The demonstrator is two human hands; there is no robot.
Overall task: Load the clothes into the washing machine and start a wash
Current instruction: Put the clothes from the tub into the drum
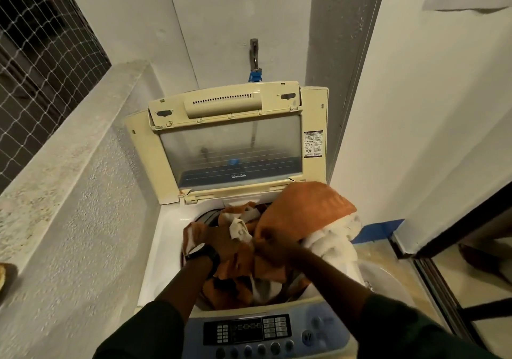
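Note:
A cream top-loading washing machine [155,247] stands below me with its lid [232,142] raised against the wall. An orange and white bundle of cloth [304,214] fills the drum opening and spills over the right rim. My left hand [219,240], with a black watch on its wrist, grips the cloth at the drum's left side. My right hand [273,243] grips the orange cloth near the middle. The blue control panel [249,331] with buttons and a dark display lies at the near edge.
A tap [254,53] with a blue fitting sits on the wall behind the machine. A concrete ledge [69,136] under a netted window runs along the left. A door frame [443,247] and blue tape on the floor are on the right.

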